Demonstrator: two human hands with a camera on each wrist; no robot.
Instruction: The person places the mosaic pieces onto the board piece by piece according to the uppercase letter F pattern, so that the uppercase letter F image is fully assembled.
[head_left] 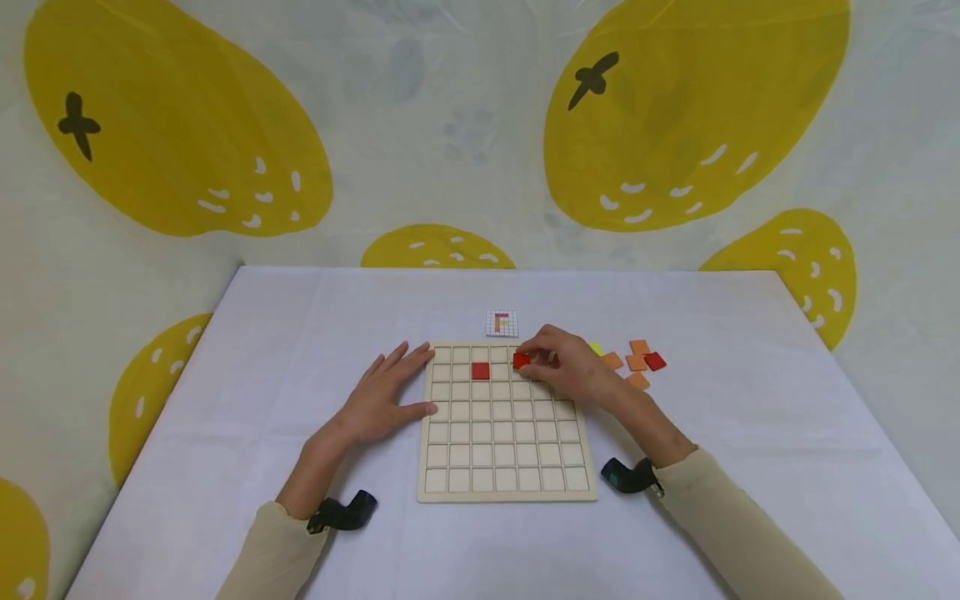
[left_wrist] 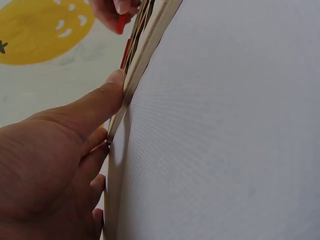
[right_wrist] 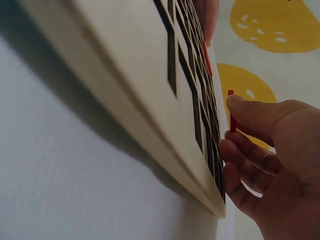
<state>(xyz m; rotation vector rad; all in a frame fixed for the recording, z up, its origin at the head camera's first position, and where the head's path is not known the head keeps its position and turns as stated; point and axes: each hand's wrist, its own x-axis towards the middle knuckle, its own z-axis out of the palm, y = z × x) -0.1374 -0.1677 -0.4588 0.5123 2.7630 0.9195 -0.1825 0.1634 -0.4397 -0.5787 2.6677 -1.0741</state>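
A pale wooden grid board (head_left: 493,457) with square recesses lies on the table. One red square tile (head_left: 480,371) sits in a recess of its second row. My right hand (head_left: 566,362) pinches another red tile (head_left: 521,360) between thumb and fingers, over the upper right part of the board. In the right wrist view that tile (right_wrist: 232,111) stands edge-on, apart from the board. My left hand (head_left: 381,400) has its fingers spread, with thumb and fingertips touching the board's left edge. The left wrist view shows the thumb (left_wrist: 102,102) against the board's side.
Behind the board lies a small pattern card (head_left: 502,323) with a coloured grid. Right of the board are several loose orange tiles (head_left: 637,362), a red tile (head_left: 656,361) and a partly hidden yellow tile (head_left: 596,348). A white cloth covers the table (head_left: 337,308).
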